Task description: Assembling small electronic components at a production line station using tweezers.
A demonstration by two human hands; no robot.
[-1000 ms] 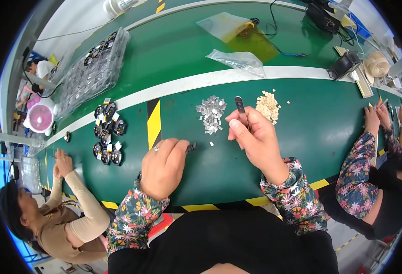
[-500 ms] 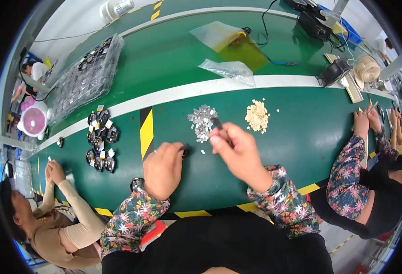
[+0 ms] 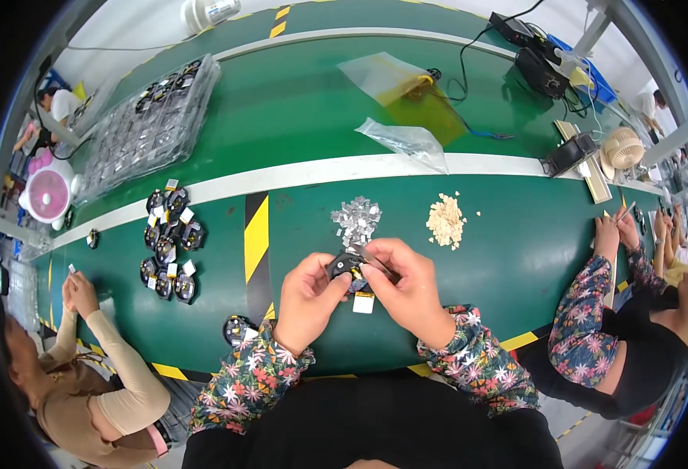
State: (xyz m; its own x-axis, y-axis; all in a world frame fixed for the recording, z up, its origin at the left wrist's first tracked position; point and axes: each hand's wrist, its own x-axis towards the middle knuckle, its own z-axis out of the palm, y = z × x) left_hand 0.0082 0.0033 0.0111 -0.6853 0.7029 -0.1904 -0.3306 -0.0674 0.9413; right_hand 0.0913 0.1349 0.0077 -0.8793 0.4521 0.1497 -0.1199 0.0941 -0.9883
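My left hand (image 3: 306,295) is closed on a small round black electronic assembly (image 3: 345,264), held up in front of me. A white square tab (image 3: 363,302) hangs from its lower side. My right hand (image 3: 413,291) meets it from the other side, gripping what look like dark tweezers (image 3: 381,267) whose tip lies against the assembly. Just beyond the hands is a pile of small grey silvery pieces (image 3: 356,217). Right of that lies a heap of small tan pieces (image 3: 446,222). Another black assembly (image 3: 236,330) rests beside my left forearm.
Several black assemblies with white tabs (image 3: 164,248) are grouped at the left, past a yellow-black tape strip (image 3: 256,238). Behind a white rail (image 3: 297,172) sit a clear tray stack (image 3: 145,117) and plastic bags (image 3: 406,144). Co-workers sit on both sides.
My right hand has come back from the grey pile with the tweezers to meet my left hand. The left hand has moved right and raised the assembly into view.
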